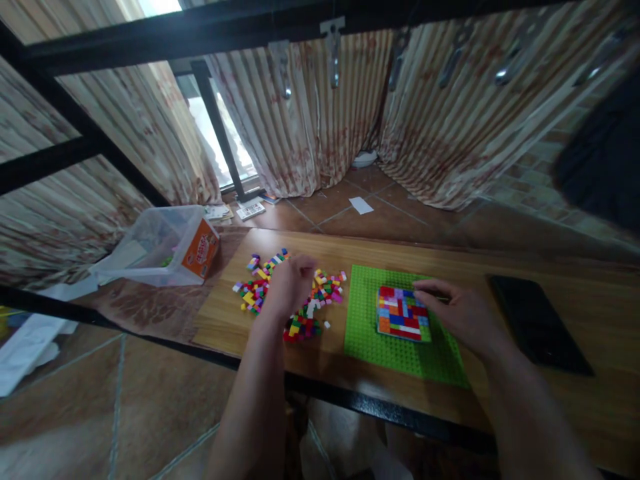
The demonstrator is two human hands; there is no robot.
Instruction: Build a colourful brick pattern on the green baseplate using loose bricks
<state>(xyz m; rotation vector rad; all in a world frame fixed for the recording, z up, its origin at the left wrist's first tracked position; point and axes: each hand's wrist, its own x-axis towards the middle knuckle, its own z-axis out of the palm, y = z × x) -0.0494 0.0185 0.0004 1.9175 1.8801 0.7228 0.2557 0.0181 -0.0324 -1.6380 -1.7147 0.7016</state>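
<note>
My left hand (294, 283) is over a pile of small loose toy bricks (254, 293) in many colours. Its fingers are curled in, and whatever they may hold is hidden. On the right, my right hand (457, 313) reaches to the upper right corner of a flat block built of coloured bricks (403, 317). Thumb and forefinger come close together there; a small piece between them cannot be made out. The block sits on a green studded baseplate (363, 313), its top a patchwork of red, blue, white, orange and purple.
A clear plastic box (150, 230) with an orange label stands at the left end of the wooden table (320, 243). A black phone-like slab (540, 323) lies on the right. Dark metal bars (200, 30) with hanging clips cross above.
</note>
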